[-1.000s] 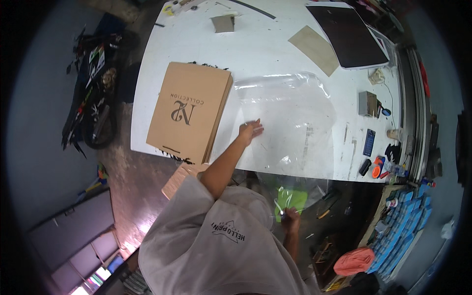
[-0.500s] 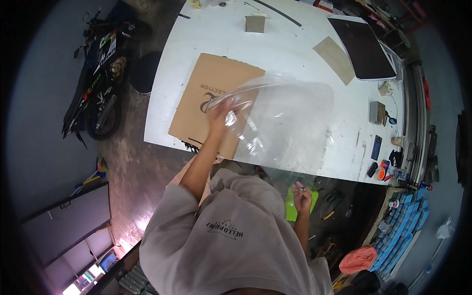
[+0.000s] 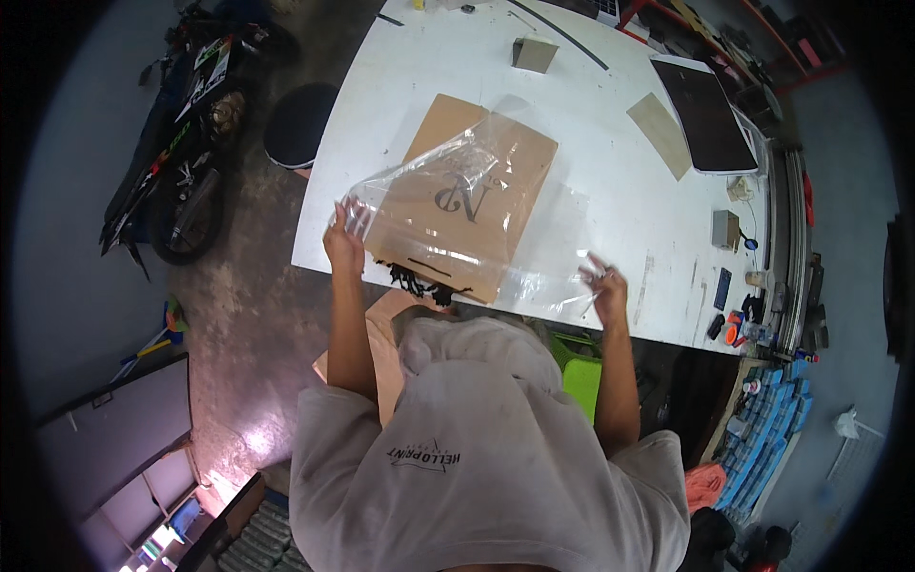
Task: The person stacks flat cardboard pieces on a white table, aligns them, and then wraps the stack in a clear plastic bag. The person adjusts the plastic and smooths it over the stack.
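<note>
While the left hand (image 3: 345, 240) and the right hand (image 3: 604, 289) each pinch a near corner of the clear plastic bag (image 3: 467, 224), it stretches taut over the brown paper bag (image 3: 464, 195) lying flat on the white tabletop (image 3: 610, 153), presumably to keep the film spread.

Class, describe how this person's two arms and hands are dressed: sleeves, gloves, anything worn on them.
Both forearms are bare from the elbow down. The left hand and the right hand wear no gloves; no watch or ring can be made out. The short sleeves belong to a loose, pale grey top with a small dark printed mark on it, and they end above the elbows.
</note>
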A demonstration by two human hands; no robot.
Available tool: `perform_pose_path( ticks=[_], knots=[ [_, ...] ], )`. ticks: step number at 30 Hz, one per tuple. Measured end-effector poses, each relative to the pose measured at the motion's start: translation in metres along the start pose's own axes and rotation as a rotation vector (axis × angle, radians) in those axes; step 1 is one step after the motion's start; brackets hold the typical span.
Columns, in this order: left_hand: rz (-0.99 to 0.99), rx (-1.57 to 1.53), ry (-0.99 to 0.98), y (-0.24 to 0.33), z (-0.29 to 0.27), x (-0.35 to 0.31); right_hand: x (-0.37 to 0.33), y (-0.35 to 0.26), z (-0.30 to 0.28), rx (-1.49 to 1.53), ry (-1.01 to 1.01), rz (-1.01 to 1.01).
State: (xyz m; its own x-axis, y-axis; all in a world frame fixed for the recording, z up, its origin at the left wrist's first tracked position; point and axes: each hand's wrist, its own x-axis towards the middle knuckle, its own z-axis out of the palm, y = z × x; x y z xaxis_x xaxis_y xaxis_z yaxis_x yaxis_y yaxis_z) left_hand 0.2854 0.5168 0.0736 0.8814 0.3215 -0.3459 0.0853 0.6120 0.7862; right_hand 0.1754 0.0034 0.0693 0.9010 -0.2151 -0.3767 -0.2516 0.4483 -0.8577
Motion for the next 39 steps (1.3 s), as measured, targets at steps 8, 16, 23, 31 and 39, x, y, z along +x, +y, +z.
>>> perform_pose_path(
  ticks=[8, 16, 23, 31, 39],
  knots=[
    [-0.044, 0.140, 0.095, -0.039, -0.103, -0.052, -0.067, 0.073, -0.045, 0.034, 0.113, 0.184],
    [-0.266, 0.246, 0.156, -0.068, -0.136, -0.031, -0.087, 0.137, -0.058, -0.061, 0.424, 0.245],
    [-0.229, 0.251, 0.180, -0.054, -0.108, 0.023, -0.049, 0.128, -0.015, -0.019, 0.409, 0.228],
    [-0.368, 0.261, 0.157, -0.063, -0.128, 0.027, -0.056, 0.167, -0.036, -0.002, 0.492, 0.227],
    [-0.365, 0.208, 0.236, -0.068, -0.134, 0.026, -0.063, 0.171, -0.020, 0.016, 0.526, 0.273]
  ],
)
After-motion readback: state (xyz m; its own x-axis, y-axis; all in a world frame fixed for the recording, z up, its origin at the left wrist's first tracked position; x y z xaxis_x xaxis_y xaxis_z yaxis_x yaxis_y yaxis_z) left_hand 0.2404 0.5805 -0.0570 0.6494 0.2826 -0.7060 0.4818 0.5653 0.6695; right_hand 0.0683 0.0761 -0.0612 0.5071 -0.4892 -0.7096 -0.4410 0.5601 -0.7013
